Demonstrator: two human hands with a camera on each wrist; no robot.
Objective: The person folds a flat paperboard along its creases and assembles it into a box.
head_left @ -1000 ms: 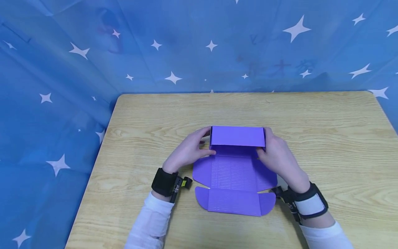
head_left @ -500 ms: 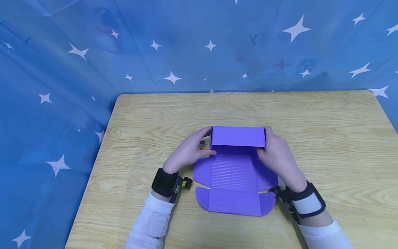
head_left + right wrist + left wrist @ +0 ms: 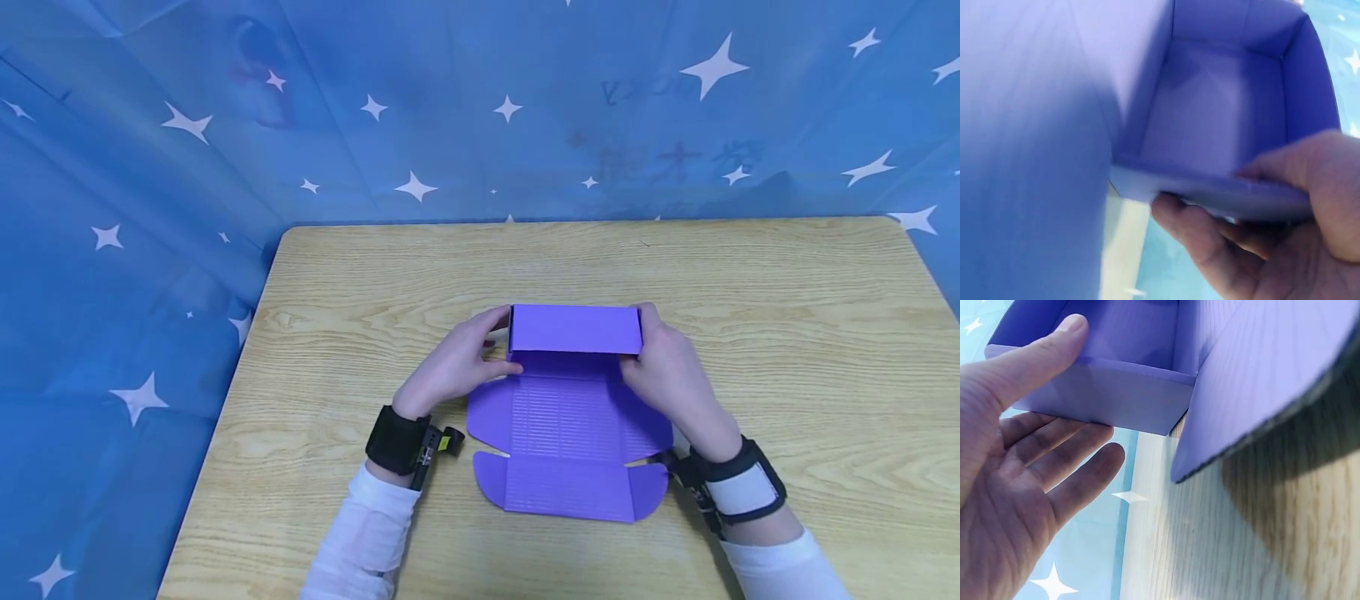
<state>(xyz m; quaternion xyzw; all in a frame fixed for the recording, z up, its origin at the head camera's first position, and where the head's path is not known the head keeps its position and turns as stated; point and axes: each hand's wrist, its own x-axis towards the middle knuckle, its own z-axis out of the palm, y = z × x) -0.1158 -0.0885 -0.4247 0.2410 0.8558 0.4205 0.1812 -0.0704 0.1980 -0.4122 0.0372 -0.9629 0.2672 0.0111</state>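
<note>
Well behind purple box (image 3: 567, 417), starry cloth (image 3: 457, 150)

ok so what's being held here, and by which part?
The purple cardboard box, by its opposite end walls: left hand on one, right hand on the other, each thumb over the rim, fingers outside.

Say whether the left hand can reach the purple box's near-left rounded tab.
Likely yes: the near-left tab lies uncovered close by, though the left hand would first need to release the purple box, which it holds.
</note>
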